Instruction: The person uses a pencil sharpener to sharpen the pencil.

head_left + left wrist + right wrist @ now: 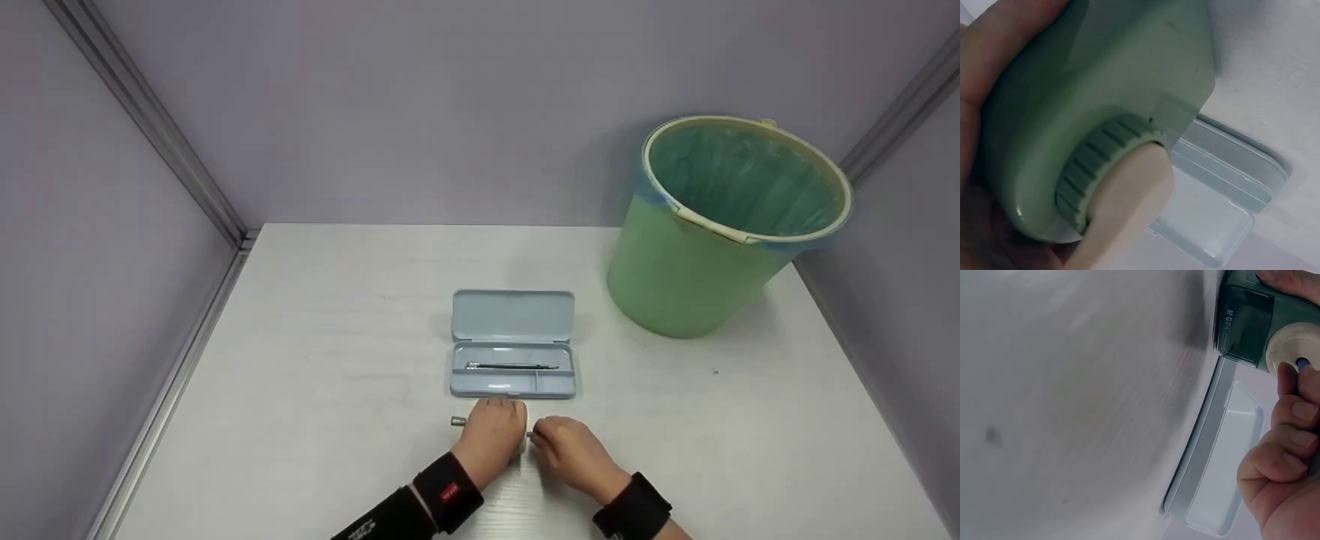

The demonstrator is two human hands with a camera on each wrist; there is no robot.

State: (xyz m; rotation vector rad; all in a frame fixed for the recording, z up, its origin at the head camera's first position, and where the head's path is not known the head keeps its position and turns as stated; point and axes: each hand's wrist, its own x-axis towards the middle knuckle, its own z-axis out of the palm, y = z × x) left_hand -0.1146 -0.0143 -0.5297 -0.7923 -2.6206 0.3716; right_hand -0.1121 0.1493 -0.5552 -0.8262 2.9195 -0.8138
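Observation:
In the left wrist view, a green crank pencil sharpener (1145, 67) with a ribbed collar and a beige crank arm (1129, 191) is gripped by my left hand (493, 433). In the head view that hand hides most of its body. My right hand (576, 454) pinches a pencil (1302, 363), whose end sits in the round beige mouth (1279, 349) of the sharpener. Just beyond both hands lies an open light-blue pencil case (514, 315), with a dark pencil (514, 367) in its long compartment.
A green bin (675, 277) with a liner bag stands at the back right of the white table (337, 337). Grey panels (450, 112) rise behind and at both sides.

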